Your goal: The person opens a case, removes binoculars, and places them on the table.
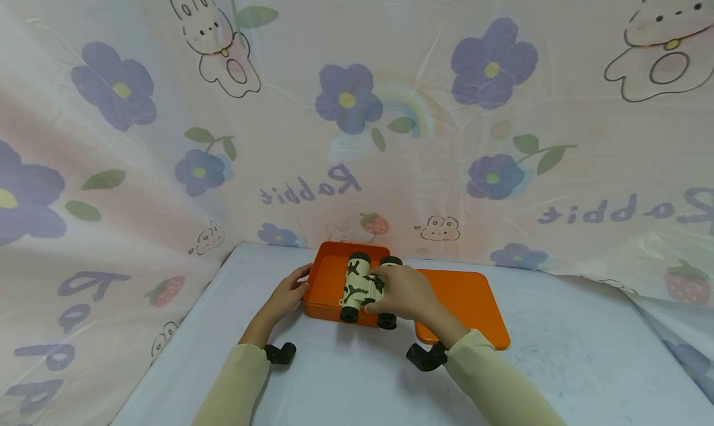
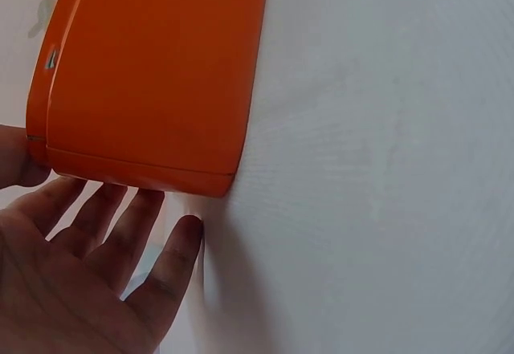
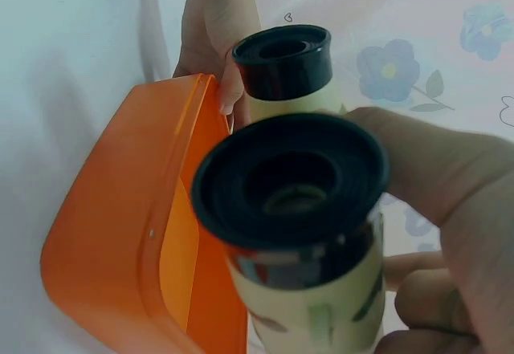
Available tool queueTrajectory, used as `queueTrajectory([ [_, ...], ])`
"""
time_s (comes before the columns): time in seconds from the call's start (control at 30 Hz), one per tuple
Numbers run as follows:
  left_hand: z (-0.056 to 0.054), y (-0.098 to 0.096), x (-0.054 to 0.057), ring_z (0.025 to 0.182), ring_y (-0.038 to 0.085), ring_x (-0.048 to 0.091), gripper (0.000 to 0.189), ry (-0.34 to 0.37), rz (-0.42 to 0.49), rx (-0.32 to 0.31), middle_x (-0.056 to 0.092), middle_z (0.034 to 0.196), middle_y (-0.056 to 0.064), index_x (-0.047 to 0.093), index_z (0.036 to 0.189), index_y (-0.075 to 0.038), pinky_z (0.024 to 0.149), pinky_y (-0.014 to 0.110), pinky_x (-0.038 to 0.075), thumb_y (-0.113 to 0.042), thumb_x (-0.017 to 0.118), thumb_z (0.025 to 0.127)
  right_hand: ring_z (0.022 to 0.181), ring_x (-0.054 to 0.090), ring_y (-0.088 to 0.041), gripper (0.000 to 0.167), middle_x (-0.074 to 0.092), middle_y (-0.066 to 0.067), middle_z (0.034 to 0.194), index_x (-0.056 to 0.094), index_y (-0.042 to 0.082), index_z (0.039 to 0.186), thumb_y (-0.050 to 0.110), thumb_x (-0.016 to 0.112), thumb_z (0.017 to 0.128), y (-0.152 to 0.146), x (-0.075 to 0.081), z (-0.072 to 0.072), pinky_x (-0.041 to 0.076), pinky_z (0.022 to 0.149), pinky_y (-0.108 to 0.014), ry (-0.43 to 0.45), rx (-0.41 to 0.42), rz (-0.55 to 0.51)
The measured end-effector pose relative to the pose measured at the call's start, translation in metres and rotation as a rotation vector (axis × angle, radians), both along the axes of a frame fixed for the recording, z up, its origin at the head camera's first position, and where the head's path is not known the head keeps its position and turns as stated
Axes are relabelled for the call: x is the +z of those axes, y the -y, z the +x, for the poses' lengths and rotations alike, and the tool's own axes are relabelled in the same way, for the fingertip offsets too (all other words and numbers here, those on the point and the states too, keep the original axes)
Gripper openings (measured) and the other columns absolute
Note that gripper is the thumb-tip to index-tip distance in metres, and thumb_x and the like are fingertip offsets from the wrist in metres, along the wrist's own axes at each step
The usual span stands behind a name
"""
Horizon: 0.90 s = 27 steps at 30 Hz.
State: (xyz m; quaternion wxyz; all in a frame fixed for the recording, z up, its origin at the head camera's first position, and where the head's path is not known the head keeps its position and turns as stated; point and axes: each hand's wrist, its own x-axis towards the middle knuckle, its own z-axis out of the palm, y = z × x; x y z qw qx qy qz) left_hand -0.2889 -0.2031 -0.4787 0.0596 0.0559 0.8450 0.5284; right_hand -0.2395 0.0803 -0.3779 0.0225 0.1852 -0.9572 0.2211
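A pair of toy binoculars, cream with dark camouflage patches and black ends, is held over the right part of an open orange box. My right hand grips the binoculars from the right side, thumb toward me. In the right wrist view, the black eyecups of the binoculars face the camera beside the box wall. My left hand holds the box's left wall. Its thumb lies at the rim and its fingers spread along the outer side.
An orange lid lies flat on the white table, just right of the box and partly under my right forearm. A patterned cloth curtain hangs behind the table and along its left side. Black wrist mounts stick out from both sleeves.
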Motion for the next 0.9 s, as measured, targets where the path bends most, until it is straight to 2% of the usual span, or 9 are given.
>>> queueTrajectory([
  [0.07, 0.000, 0.001, 0.000, 0.133, 0.037, 0.045, 0.050, 0.004, 0.003, 0.001, 0.036, 0.153, 0.015, 0.035, 0.150, -0.016, 0.102, 0.049, 0.047, -0.014, 0.043, 0.101, 0.074, 0.055, -0.011, 0.070, 0.071, 0.004, 0.104, 0.067, 0.021, 0.122, 0.048, 0.086, 0.061, -0.002, -0.001, 0.003, 0.048, 0.061, -0.027, 0.000, -0.004, 0.001],
  [0.17, 0.000, 0.001, 0.000, 0.134, 0.037, 0.044, 0.050, 0.006, 0.004, 0.007, 0.037, 0.153, 0.014, 0.034, 0.150, -0.016, 0.103, 0.049, 0.047, -0.014, 0.043, 0.101, 0.066, 0.051, -0.012, 0.068, 0.069, 0.007, 0.084, 0.067, 0.021, 0.122, 0.046, 0.086, 0.062, -0.006, -0.003, 0.007, 0.044, 0.055, -0.026, 0.002, -0.006, -0.003],
  [0.37, -0.002, 0.001, -0.001, 0.135, 0.038, 0.044, 0.050, 0.004, -0.007, 0.006, 0.037, 0.153, 0.015, 0.034, 0.150, -0.016, 0.105, 0.050, 0.045, -0.013, 0.042, 0.101, 0.061, 0.046, -0.011, 0.066, 0.060, 0.008, 0.070, 0.068, 0.019, 0.119, 0.044, 0.087, 0.061, -0.013, -0.007, 0.018, 0.038, 0.051, -0.024, -0.001, -0.015, -0.001],
  [0.53, -0.001, 0.000, -0.001, 0.136, 0.039, 0.041, 0.051, 0.008, -0.013, 0.004, 0.036, 0.154, 0.016, 0.033, 0.151, -0.015, 0.107, 0.052, 0.042, -0.013, 0.042, 0.101, 0.051, 0.034, -0.010, 0.066, 0.033, 0.008, 0.052, 0.068, 0.019, 0.119, 0.044, 0.086, 0.061, -0.018, -0.010, 0.029, 0.022, 0.045, -0.024, -0.001, -0.011, 0.006],
  [0.73, -0.001, -0.001, -0.003, 0.137, 0.038, 0.041, 0.051, 0.022, 0.005, 0.018, 0.036, 0.154, 0.014, 0.033, 0.151, -0.016, 0.107, 0.052, 0.042, -0.013, 0.043, 0.101, 0.048, 0.030, -0.008, 0.068, 0.028, 0.009, 0.051, 0.068, 0.020, 0.120, 0.046, 0.086, 0.060, -0.021, -0.013, 0.038, 0.019, 0.043, -0.023, -0.003, -0.004, -0.003],
  [0.9, -0.001, -0.001, -0.003, 0.138, 0.038, 0.039, 0.051, 0.026, 0.001, 0.015, 0.036, 0.154, 0.014, 0.033, 0.151, -0.017, 0.108, 0.053, 0.041, -0.014, 0.043, 0.101, 0.050, 0.034, -0.009, 0.068, 0.033, 0.010, 0.051, 0.068, 0.018, 0.120, 0.046, 0.086, 0.060, -0.024, -0.014, 0.044, 0.022, 0.043, -0.022, 0.017, -0.007, 0.000],
])
